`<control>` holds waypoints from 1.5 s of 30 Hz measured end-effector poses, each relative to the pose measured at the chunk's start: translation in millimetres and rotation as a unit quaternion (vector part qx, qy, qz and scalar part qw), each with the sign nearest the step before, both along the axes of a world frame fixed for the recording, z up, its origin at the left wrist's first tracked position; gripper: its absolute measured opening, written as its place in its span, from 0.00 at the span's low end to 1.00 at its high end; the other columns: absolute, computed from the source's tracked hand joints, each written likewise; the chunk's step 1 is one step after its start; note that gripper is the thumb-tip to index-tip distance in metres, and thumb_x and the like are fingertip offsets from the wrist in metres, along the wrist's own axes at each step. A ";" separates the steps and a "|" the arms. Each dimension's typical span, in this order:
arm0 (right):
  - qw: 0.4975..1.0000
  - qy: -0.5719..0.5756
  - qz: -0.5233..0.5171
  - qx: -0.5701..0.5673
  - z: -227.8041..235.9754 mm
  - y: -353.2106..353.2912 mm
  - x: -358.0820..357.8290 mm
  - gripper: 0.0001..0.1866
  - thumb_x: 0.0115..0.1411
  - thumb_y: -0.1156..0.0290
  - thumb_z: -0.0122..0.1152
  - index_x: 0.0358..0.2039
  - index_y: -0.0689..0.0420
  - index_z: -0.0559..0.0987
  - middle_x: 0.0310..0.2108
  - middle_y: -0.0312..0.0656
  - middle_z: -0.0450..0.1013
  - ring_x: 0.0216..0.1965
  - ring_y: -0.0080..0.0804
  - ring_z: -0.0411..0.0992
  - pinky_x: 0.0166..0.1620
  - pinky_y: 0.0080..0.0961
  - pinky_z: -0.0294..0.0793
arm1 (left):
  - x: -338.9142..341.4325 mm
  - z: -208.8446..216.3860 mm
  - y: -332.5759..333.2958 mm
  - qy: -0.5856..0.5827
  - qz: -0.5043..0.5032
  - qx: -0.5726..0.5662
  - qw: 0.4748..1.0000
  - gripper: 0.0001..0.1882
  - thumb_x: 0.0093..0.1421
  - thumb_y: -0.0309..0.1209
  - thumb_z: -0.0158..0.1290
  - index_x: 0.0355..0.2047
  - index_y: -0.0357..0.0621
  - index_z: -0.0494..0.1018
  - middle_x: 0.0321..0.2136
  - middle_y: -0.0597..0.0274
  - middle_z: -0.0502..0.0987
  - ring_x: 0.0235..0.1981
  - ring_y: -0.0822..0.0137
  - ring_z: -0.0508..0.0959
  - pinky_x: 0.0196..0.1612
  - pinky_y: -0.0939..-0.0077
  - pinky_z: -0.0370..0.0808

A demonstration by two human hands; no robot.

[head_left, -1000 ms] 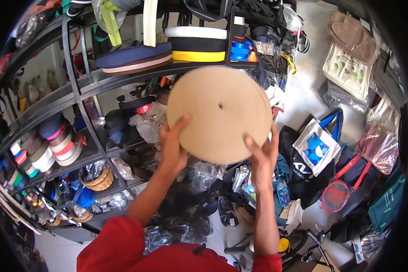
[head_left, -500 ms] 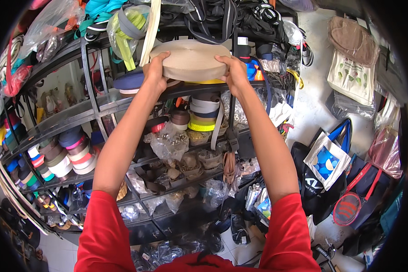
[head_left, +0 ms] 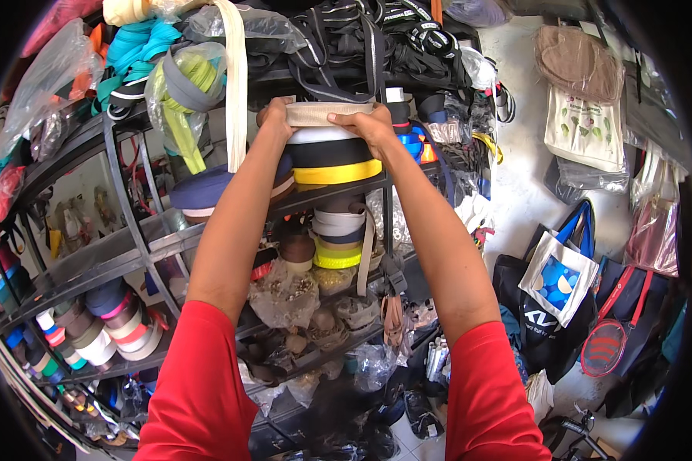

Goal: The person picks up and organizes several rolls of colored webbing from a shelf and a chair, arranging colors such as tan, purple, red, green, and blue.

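Observation:
Both my arms reach up to the top shelf, where a beige roll of webbing (head_left: 311, 114) lies between my hands. My left hand (head_left: 275, 120) grips its left side, and my right hand (head_left: 367, 125) holds its right side with the thumb across the front edge. Directly beneath it sit a white roll (head_left: 323, 135), a black roll (head_left: 327, 154) and a yellow roll (head_left: 337, 172), stacked flat. To the left of the stack lies a dark blue roll (head_left: 207, 190), partly hidden by my left forearm.
A black metal shelf rack (head_left: 161, 244) bears several webbing rolls and plastic bags. A cream strap (head_left: 236, 84) hangs down left of my hands, and black straps (head_left: 334, 54) dangle just above. Tote bags (head_left: 557, 284) hang on the white wall (head_left: 519, 146) at right.
The beige roll has moved farther in and now rests over the white, black and yellow rolls. Both hands have gone with it, still gripping its sides. The view has shifted slightly.

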State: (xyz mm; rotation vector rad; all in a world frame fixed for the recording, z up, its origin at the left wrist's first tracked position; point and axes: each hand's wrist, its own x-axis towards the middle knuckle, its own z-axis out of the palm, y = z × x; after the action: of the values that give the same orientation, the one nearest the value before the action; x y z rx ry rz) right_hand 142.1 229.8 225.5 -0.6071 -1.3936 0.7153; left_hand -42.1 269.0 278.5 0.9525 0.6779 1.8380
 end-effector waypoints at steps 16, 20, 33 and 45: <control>0.981 -0.091 -0.164 -0.054 1.6 55.6 16.9 0.47 0.40 0.44 0.77 0.55 0.62 0.72 0.49 0.49 0.73 0.52 0.41 0.69 0.54 0.43 0.65 | -20.9 17.2 46.1 0.601 0.224 -0.162 0.750 0.31 0.63 0.59 0.36 0.47 0.45 0.72 0.35 0.56 0.73 0.24 0.65 0.71 0.23 0.69 0.69; 0.980 -0.107 -0.156 -0.067 0.4 47.5 17.7 0.56 0.38 0.44 0.77 0.62 0.64 0.65 0.55 0.55 0.69 0.56 0.48 0.67 0.56 0.45 0.65 | -11.5 5.6 42.9 0.581 0.256 -0.126 0.762 0.40 0.66 0.60 0.25 0.66 0.43 0.59 0.66 0.44 0.58 0.68 0.52 0.58 0.67 0.58 0.56; 0.949 -0.188 -0.254 0.011 -2.2 60.6 15.2 0.66 0.42 0.32 0.67 0.68 0.68 0.52 0.62 0.61 0.62 0.64 0.53 0.61 0.66 0.36 0.59 | -7.3 8.5 72.9 0.594 0.198 -0.043 0.778 0.49 0.66 0.63 0.18 0.68 0.27 0.44 0.68 0.29 0.38 0.70 0.36 0.44 0.69 0.45 0.45; 0.949 -0.159 -0.262 0.071 -37.9 69.3 19.3 0.48 0.62 0.39 0.52 0.68 0.66 0.54 0.64 0.62 0.58 0.67 0.53 0.57 0.67 0.35 0.56 | 43.9 -62.4 16.7 0.431 0.295 0.044 0.851 0.60 0.63 0.62 0.43 0.64 0.21 0.23 0.67 0.26 0.28 0.71 0.37 0.31 0.70 0.47 0.35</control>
State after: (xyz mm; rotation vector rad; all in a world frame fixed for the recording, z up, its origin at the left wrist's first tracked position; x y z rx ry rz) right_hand 161.4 299.1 187.6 -0.9590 -1.4720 0.0901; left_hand 1.8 285.7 216.1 1.8153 1.5832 1.8982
